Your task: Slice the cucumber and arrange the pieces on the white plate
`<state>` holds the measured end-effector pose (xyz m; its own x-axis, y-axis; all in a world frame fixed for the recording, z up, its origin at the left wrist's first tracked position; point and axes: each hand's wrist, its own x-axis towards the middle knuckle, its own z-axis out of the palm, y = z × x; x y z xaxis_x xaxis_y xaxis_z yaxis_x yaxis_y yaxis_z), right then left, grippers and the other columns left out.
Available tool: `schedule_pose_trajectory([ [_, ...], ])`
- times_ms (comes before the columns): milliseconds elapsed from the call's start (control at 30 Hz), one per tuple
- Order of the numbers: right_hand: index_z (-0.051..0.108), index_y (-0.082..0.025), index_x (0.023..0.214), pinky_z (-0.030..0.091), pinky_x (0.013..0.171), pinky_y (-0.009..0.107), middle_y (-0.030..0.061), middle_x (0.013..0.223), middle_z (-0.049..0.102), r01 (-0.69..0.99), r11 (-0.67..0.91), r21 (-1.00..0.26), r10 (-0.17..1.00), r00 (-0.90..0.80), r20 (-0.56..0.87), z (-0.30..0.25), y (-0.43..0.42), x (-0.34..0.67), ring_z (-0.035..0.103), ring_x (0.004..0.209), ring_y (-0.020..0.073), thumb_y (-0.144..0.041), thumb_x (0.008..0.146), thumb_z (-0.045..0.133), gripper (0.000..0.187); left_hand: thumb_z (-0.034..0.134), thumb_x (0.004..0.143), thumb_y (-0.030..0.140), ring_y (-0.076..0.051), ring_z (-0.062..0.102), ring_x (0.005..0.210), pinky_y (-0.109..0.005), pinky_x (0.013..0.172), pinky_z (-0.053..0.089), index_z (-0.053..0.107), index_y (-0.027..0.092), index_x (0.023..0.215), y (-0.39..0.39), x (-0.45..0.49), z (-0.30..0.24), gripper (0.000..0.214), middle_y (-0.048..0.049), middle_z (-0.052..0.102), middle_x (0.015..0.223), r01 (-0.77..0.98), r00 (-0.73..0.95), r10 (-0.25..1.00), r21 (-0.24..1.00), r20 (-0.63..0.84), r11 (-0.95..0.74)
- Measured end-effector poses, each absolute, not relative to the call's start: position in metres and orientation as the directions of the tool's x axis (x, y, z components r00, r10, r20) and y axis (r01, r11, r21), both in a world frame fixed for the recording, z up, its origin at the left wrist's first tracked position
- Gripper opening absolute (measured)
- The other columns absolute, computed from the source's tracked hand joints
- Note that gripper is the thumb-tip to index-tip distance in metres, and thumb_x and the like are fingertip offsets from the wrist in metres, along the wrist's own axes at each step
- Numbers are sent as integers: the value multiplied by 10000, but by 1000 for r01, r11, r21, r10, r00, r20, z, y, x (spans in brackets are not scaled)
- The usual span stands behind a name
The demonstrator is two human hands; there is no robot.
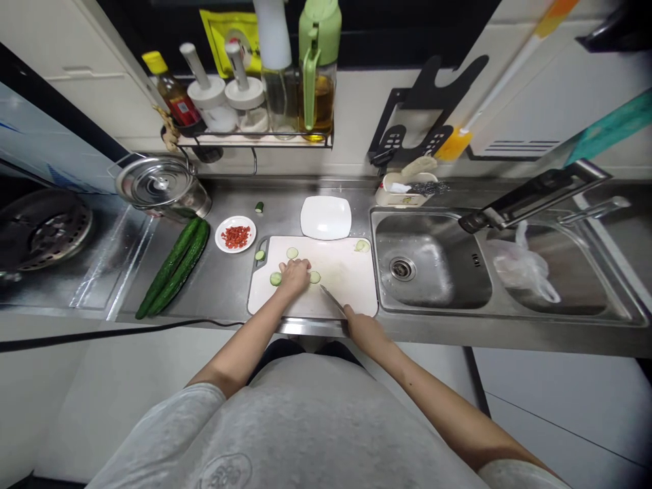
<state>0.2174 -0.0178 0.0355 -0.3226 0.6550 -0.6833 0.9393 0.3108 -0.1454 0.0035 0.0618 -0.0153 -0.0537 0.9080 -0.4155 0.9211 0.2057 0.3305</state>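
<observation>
My left hand (295, 275) presses down on the white cutting board (341, 305), fingers curled over a cucumber piece that they mostly hide. Pale cucumber slices lie around it: one slice (314, 277) by the fingertips, another (292, 252) above the hand, and a rounded cucumber piece (276, 278) at its left. In my right hand (364, 331) is a knife (332, 299), gripped by the handle at the board's front edge. Its blade slants up and left, with the tip near the slice. A few cucumber scraps (361, 246) sit in the board's far right corner.
Two whole cucumbers (176, 268) lie left of a small plate of chopped red pieces (235, 236). A white dish (326, 217) stands behind the board. The double sink (432, 261) is on the right, holding a plastic bag (527, 261). A steel pot (160, 187) stands back left.
</observation>
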Motion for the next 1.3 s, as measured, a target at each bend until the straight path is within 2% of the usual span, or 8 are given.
schedule_pose_trajectory([
  [200,448,-188,1120,251,566,255,105,874,658,918,331,-219,659,-391,-642,45,-9,245,618,760,211,-198,905,372,228,491,819,270,-280,455,1083,-432,888,234,554,225,1037,56,10,-13,231,-85,595,1121,930,-65,919,310,-388,197],
  [400,457,-172,1126,228,572,253,77,766,634,955,188,-231,800,-285,-529,33,8,262,573,687,192,-268,944,352,230,523,810,353,-270,456,1070,-425,896,244,547,208,1003,50,20,-8,242,-92,562,1105,930,-78,931,311,-357,197],
  [633,485,-161,1101,244,583,248,70,737,635,945,171,-280,827,-292,-481,19,10,265,568,666,191,-267,935,373,226,537,784,268,-259,484,1027,-418,879,253,546,203,932,52,24,-9,163,-67,616,1025,914,-74,926,346,-371,212],
  [800,491,-149,1099,257,590,248,87,757,648,948,155,-279,827,-279,-489,21,13,269,579,682,200,-271,935,361,242,425,820,132,-241,510,1001,-408,862,251,550,210,972,51,25,-9,211,-62,658,986,899,-86,932,375,-351,224],
  [1067,489,-171,1086,248,590,244,61,733,635,939,194,-285,821,-314,-476,10,9,265,567,675,189,-269,930,379,215,430,830,151,-245,517,1019,-409,869,265,594,228,1007,39,24,8,254,-60,671,1008,894,-35,949,415,-314,170],
  [1300,485,-170,1085,239,586,240,65,761,643,941,195,-278,813,-314,-490,9,10,259,555,670,177,-270,931,376,213,444,831,188,-205,562,967,-379,878,297,610,263,1014,20,-14,26,259,-15,687,912,822,-136,934,489,-329,292],
])
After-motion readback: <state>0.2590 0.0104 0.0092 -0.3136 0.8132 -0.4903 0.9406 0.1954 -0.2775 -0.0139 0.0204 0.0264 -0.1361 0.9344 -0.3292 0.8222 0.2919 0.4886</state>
